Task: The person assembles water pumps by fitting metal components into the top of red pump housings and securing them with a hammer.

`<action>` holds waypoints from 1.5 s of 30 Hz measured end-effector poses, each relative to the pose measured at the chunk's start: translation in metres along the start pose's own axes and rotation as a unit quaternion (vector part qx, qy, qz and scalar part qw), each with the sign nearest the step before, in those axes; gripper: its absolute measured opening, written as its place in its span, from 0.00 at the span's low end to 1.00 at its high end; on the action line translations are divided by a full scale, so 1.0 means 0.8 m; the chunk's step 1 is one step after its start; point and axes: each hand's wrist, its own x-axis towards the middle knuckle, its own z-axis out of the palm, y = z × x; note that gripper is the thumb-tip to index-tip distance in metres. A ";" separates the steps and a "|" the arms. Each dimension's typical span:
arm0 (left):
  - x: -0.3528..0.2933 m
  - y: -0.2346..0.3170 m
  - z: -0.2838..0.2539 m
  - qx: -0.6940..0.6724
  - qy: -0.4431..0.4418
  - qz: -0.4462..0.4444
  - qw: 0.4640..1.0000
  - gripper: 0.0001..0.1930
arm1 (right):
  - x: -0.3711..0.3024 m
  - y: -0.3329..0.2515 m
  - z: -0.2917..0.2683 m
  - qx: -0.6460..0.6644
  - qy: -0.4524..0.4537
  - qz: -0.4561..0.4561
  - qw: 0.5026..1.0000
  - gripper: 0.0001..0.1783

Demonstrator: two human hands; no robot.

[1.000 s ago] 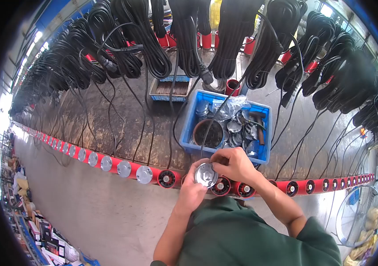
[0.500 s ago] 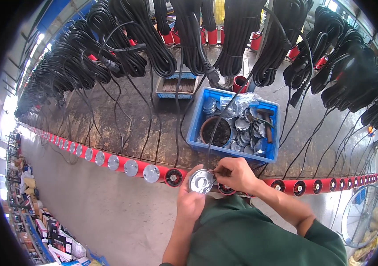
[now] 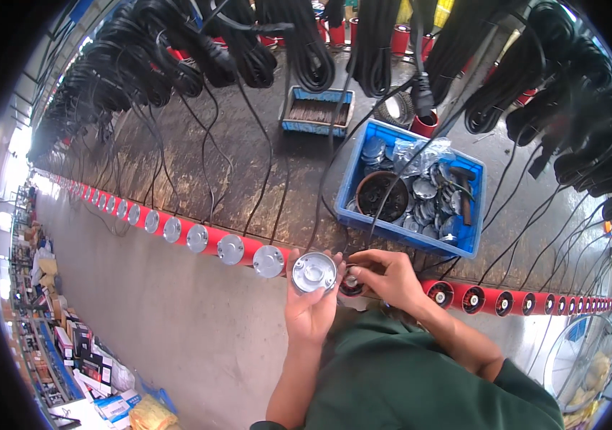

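Note:
A round silver metal end cap [image 3: 314,272] lies hollow side up in my left hand [image 3: 309,315], the thumb over its near rim. To the right of it, my right hand [image 3: 390,278] has thumb and index finger pinched together at the uncapped end of a red motor housing [image 3: 351,286]. What the pinch holds, if anything, is too small to make out. Left along the table edge, red cylinders carry silver caps [image 3: 268,261]. Those to the right show open ends with dark interiors, such as the nearest motor housing [image 3: 440,294].
A blue crate [image 3: 405,239] holds loose metal caps, a brown bowl [image 3: 358,193], a plastic bag [image 3: 420,155] and a hammer [image 3: 466,209]. Behind it stands a small blue tray [image 3: 316,129] of thin brown pieces. Bundled black cables [image 3: 374,57] hang overhead; single leads cross the table.
The view has shifted, so the crate sits farther right. The cap in my left hand now faces more upward. My right fingers have left the cap's edge for the housing's open end.

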 end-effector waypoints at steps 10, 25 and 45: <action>-0.027 0.093 -0.078 -0.017 0.110 0.051 0.992 0.35 | 0.025 0.037 0.019 0.064 -0.019 0.108 0.992 0.10; -0.052 0.103 -0.110 -0.011 0.178 0.066 0.982 0.32 | 0.092 0.075 0.098 -0.403 -0.031 -0.359 0.841 0.10; -0.054 0.100 -0.101 -0.007 0.192 0.030 0.981 0.33 | 0.099 0.082 0.094 -0.454 -0.026 -0.375 0.808 0.22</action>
